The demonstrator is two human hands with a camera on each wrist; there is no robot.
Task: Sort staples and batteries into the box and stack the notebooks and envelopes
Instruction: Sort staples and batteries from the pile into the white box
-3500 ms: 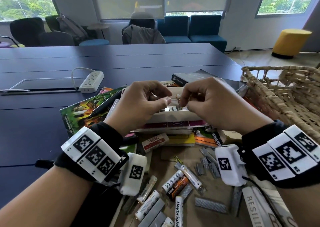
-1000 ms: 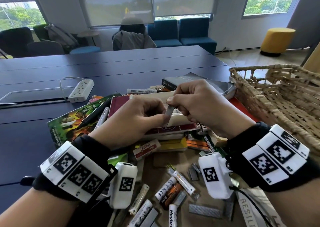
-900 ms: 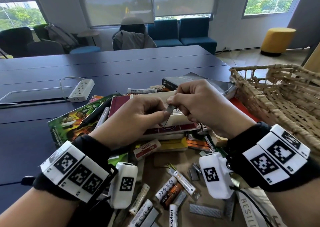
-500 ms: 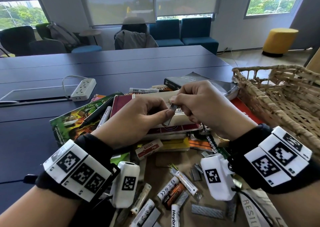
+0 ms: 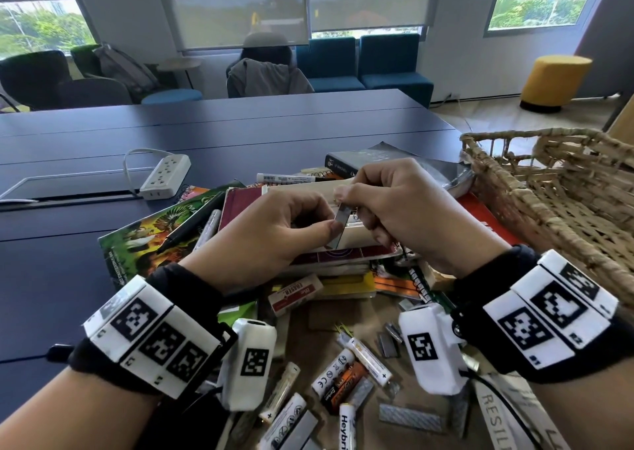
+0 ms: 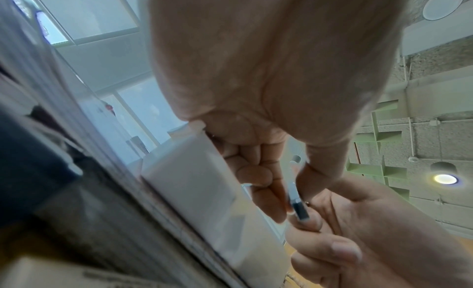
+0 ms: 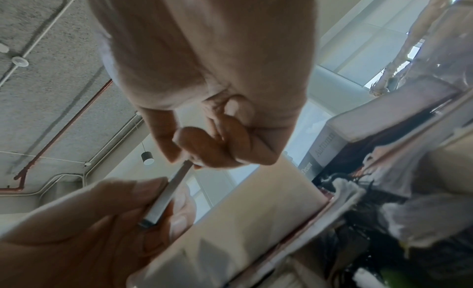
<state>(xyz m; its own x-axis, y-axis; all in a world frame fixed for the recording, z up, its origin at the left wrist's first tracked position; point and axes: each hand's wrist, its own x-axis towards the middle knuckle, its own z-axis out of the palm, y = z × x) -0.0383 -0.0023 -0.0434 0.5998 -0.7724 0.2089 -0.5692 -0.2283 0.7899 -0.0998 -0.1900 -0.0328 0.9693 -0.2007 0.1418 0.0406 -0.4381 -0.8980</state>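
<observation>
Compared with a second ago, both hands sit a touch lower against the small cream box [image 5: 346, 209], and the staple strip [image 5: 339, 224] between them tilts more steeply.

Head view: the left hand [image 5: 274, 233] pinches the lower end of the staple strip between thumb and forefinger, other fingers curled. The right hand [image 5: 404, 209] pinches the upper end, just above the box's near wall. The box rests on a stack of notebooks [image 5: 240, 209] on the tabletop [image 5: 68, 278]. Nearer the wearer than the box lie loose batteries [image 5: 343, 377] and more staple strips [image 5: 410, 417] on brown paper. To the box's right stands a wicker basket [image 5: 555, 202]; to its left, a white power strip [image 5: 164, 178].

To do this step well, I judge the strip should be kept straight, lowered flat into the box, and released only once it rests inside; bending could snap it.

Readable writing: "ERASER" on a red-and-white eraser [image 5: 295, 293]; "Heybrig", cut off, on one battery [image 5: 346, 429]; "RESIL", cut off, on a strap [image 5: 497, 425].

Left wrist view: the left hand [image 6: 268, 160] clamps the strip [image 6: 298, 206] between thumb and fingers [image 6: 271, 199], beside the box [image 6: 194, 181]; the right hand [image 6: 358, 231] grips from below.

Right wrist view: the right hand [image 7: 217, 140] pinches the strip's [image 7: 166, 197] top; the left hand [image 7: 89, 231] pinches its bottom. A book spine beyond the box [image 7: 256, 211] reads "Autumn" [image 7: 325, 144].
</observation>
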